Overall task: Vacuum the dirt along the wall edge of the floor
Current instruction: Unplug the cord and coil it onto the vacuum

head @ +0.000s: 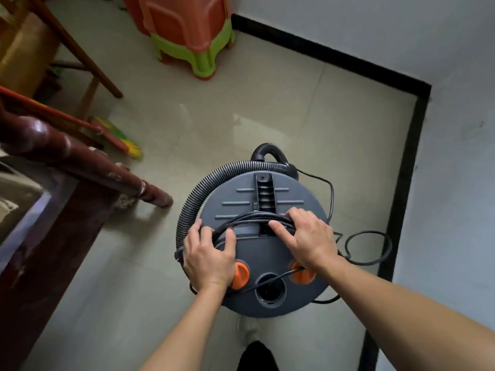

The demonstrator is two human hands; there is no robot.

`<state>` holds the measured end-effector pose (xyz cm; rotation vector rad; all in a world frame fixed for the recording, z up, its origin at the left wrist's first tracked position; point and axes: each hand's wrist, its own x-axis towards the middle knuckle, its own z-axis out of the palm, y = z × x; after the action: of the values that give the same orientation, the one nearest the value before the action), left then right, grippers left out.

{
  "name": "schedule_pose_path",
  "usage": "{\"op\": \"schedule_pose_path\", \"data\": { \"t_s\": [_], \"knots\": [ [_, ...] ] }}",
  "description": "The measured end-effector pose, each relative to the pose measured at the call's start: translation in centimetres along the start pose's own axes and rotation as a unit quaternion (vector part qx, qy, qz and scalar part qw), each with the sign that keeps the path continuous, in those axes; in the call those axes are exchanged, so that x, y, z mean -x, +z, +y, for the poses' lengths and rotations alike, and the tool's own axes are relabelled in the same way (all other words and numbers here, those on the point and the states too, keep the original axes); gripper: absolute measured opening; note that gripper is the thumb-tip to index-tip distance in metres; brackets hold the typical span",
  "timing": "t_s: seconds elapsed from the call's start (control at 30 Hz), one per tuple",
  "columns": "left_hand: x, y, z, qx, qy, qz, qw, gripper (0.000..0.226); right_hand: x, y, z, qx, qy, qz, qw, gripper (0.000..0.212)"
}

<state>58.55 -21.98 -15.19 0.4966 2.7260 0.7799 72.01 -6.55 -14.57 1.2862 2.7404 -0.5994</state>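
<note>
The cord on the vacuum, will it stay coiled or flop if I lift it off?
Probably floppy: loose loops of the cord already sag off the right side of the vacuum. It's thin, so likely light. Strands may snag on the handle they're bunched across.

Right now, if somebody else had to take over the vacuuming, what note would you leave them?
Left-hand grip: curled round the coiled power cord on top of the vacuum.
Right-hand grip: holds the same cord by the carry handle.
The hose is wrapped round the vacuum, which stands on the floor near the black wall edge.
Done: no vacuuming begun, judging by the bundled cord.
Left: probably uncoil the cord, free the hose, then vacuum along the wall edge.
</note>
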Motion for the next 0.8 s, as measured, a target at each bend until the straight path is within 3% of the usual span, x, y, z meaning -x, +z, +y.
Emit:
{"op": "schedule_pose_path", "data": {
  "t_s": [0.4, 0.6, 0.8],
  "knots": [
    [-11.9, 3.4, 7.7, 0.025, -0.095, 0.055, 0.994, 0.057, -19.2, -4.8, -0.6, 0.054, -0.114, -0.055, 0.99, 0.068],
    [-20.7, 2.6, 9.5, 0.039, -0.157, 0.108, 0.981, 0.063, -30.2, -5.8, -5.4, 0.058, -0.196, -0.067, 0.977, 0.067],
    [-28.0, 1.7, 9.0, 0.057, -0.251, 0.185, 0.948, 0.067, -40.6, -5.1, -12.4, 0.06, -0.323, -0.106, 0.939, 0.069]
  ]
}}
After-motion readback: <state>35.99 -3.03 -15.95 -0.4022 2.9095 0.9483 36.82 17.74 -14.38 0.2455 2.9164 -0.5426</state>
